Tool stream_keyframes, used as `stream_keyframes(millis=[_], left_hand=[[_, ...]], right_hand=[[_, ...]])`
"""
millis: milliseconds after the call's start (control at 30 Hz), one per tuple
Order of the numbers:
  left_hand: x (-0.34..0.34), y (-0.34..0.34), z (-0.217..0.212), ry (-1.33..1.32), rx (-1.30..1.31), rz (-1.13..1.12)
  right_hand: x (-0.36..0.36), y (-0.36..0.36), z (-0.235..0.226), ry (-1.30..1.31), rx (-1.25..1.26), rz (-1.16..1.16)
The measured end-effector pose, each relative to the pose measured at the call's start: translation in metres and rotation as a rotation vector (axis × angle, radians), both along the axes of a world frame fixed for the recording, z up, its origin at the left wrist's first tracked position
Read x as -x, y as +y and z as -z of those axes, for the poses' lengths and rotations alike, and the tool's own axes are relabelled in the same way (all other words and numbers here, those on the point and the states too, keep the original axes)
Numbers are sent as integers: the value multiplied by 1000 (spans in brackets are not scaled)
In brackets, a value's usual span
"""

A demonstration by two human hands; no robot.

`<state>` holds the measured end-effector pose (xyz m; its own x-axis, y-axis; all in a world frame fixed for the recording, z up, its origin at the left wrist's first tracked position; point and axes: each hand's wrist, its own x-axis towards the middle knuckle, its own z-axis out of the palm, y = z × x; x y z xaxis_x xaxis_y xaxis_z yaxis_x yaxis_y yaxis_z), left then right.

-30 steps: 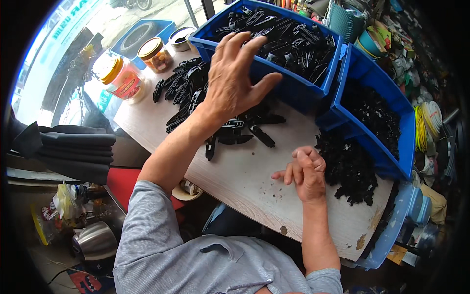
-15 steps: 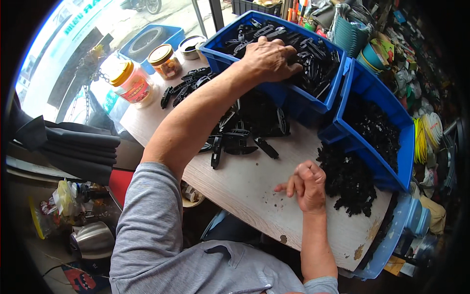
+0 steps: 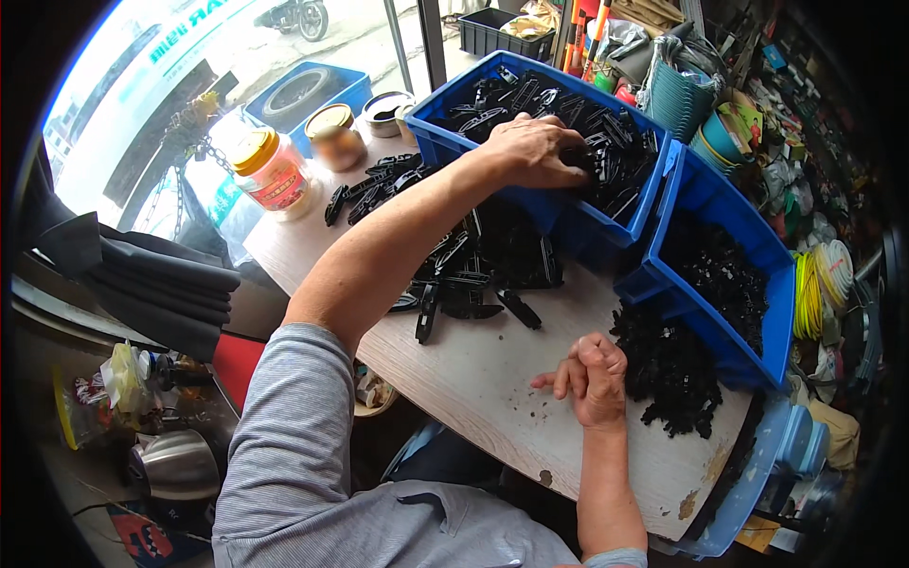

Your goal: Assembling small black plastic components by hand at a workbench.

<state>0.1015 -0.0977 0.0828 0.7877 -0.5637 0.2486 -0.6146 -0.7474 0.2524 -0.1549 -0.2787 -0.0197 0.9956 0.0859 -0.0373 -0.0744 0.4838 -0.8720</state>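
Parts (image 3: 611, 142) at one o'clock: pinch lightly; I can't tell if left hand (image 3: 538, 153) or right hand (image 3: 597, 379) holds any.

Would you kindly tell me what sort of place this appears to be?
Probably a small, cluttered workshop: blue bins hold many black parts, similar ones lie heaped on a worn table, and assorted goods crowd the right side, among them a yellow coil.
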Motion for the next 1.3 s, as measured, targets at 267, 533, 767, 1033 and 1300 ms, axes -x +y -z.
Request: stream_keyframes(millis=[267, 533, 767, 1033, 1300], left_hand=[[-3, -7, -1, 63, -14, 68], [4, -2, 7, -141, 151, 68], [-8, -5, 1, -200, 127, 124], [-17, -10, -4, -359, 220, 76], [-15, -3, -22, -504, 388, 22]], right_hand=[[0, 1, -7, 41, 24, -97], [2, 1, 1, 27, 23, 30], [2, 1, -2, 14, 50, -86], [-2, 8, 0, 9, -54, 153], [0, 6, 1, -6, -46, 79]])
